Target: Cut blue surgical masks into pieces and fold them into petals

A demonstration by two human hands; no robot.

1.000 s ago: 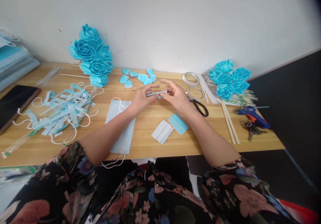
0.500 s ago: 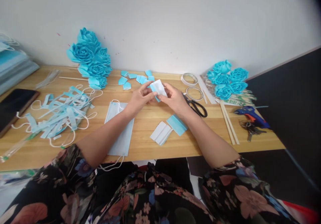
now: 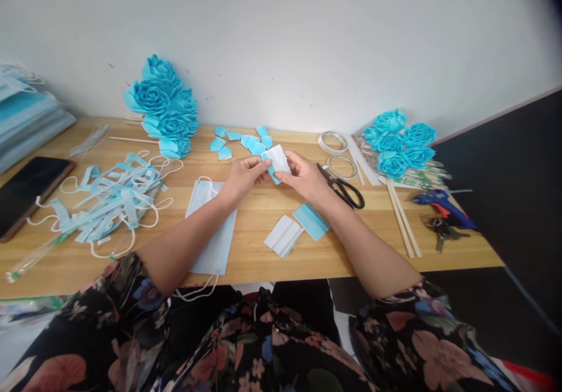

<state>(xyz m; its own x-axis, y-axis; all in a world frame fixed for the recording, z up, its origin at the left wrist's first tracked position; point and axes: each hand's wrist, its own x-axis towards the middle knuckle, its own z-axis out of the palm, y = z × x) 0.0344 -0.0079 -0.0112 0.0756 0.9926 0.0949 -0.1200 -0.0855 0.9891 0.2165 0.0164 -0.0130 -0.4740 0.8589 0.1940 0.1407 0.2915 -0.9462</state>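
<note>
Between my two hands is a small piece of face mask fabric (image 3: pixel 278 159), white with a blue strip along its left side. My left hand (image 3: pixel 246 176) pinches its left edge. My right hand (image 3: pixel 302 173) grips its right side with thumb and fingers. Below them on the table lie a white pleated fabric piece (image 3: pixel 283 236) and a blue fabric piece (image 3: pixel 311 221). Beyond my hands are several small cut blue pieces (image 3: pixel 251 141). A whole face mask (image 3: pixel 215 228) lies partly under my left forearm. Black-handled scissors (image 3: pixel 349 192) rest beside my right hand.
At left are mask strips and ear loops (image 3: pixel 114 199), a phone (image 3: pixel 33 187), stacked masks (image 3: pixel 30 117) and blue fabric flowers (image 3: pixel 164 105). Tape rolls (image 3: pixel 332 141), more flowers (image 3: pixel 397 140), wooden sticks (image 3: pixel 403 219), a glue gun (image 3: pixel 443 205) and keys (image 3: pixel 441 228) lie at right.
The fabric piece stays in both hands, its white face showing; my left fingers have drawn in slightly at its edge. The whole view has shifted a little.
</note>
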